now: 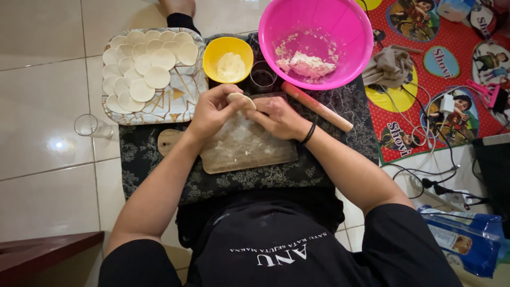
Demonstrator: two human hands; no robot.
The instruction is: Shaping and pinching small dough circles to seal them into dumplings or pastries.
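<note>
Both my hands meet above a floured wooden cutting board (247, 151). My left hand (212, 110) pinches a small round piece of dough (241, 99) by its left edge. My right hand (279, 118) touches the same dough from the right, fingers curled on it. A black band sits on my right wrist. A wooden rolling pin (317, 107) lies just right of my right hand. Behind the board stand a small dark cup (263, 77), a yellow bowl of flour (228, 59) and a pink bowl (315, 42) holding a lump of dough.
A patterned tray (180, 98) at the back left carries several flat dough rounds. A drinking glass (90, 125) stands on the tiled floor at the left. A dark patterned cloth (154, 170) lies under the board. At the right are a red mat, cables, a charger and a blue bag (467, 242).
</note>
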